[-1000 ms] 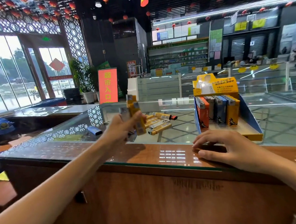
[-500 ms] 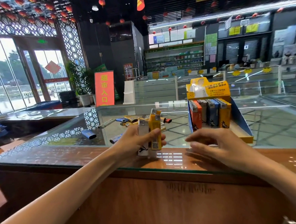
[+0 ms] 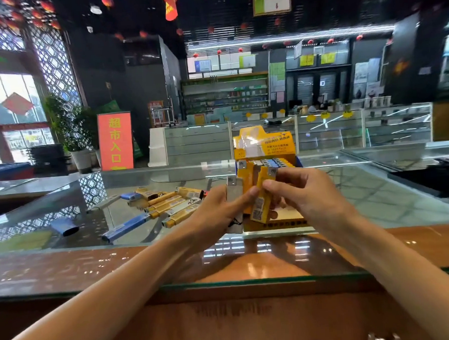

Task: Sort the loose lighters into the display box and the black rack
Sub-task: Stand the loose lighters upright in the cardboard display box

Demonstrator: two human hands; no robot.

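Both hands have closed on each other since half a second ago. The right hand (image 3: 305,194), which then hovered apart in front of the display box (image 3: 266,141), now meets the left hand (image 3: 215,212) just before the box.

The left hand grips a small bundle upright, its fingers wrapped round a white lighter (image 3: 233,192) with an upright yellow lighter (image 3: 244,176) behind it. It seems to serve as a holder, so the other hand can draw the lighters out 1 at a time. The right hand pinches a tilted yellow lighter (image 3: 261,201) between thumb and fingertips, leaning away from the bundle. This looks like the start of pulling it free.

The box stands open toward the person. Its rear rows are filled with standing lighters and its front floor is bare, which is probably why the hands work right in front of it: the carry to a free slot is short.

Many loose lighters (image 3: 168,202), mostly yellow, lie in a heap on the glass counter (image 3: 376,201) well to the left. A long blue lighter (image 3: 125,228) lies at the heap's near edge, so most of the sorting remains. A dark shape at the far right of the counter may be the black rack, but it is too blurred to tell.
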